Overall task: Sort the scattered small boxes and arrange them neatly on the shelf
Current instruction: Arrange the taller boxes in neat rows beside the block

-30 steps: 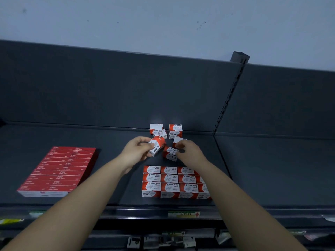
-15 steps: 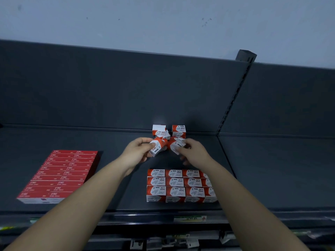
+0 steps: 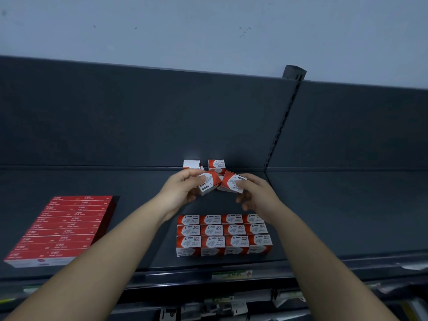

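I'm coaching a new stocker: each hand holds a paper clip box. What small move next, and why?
Probably set the box in the left hand down behind the neat block, starting a new row. It hangs tilted over bare shelf there, and the block's rows look full.

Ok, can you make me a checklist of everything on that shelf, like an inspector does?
Surface: dark grey metal shelf, dimly lit.
Job's things: neat block of paper clip boxes near the front edge, three rows of four showing; white-faced loose box and red loose box by the back panel; one box in each hand.
Clutter: flat red boxes, packed together on the left.
Grippers: left hand grips the left-hand box; right hand grips the right-hand box, both above the shelf.
Cables: nothing seen.
Surroundings: grey back panel, slotted upright, pale wall, label strip below the shelf edge.
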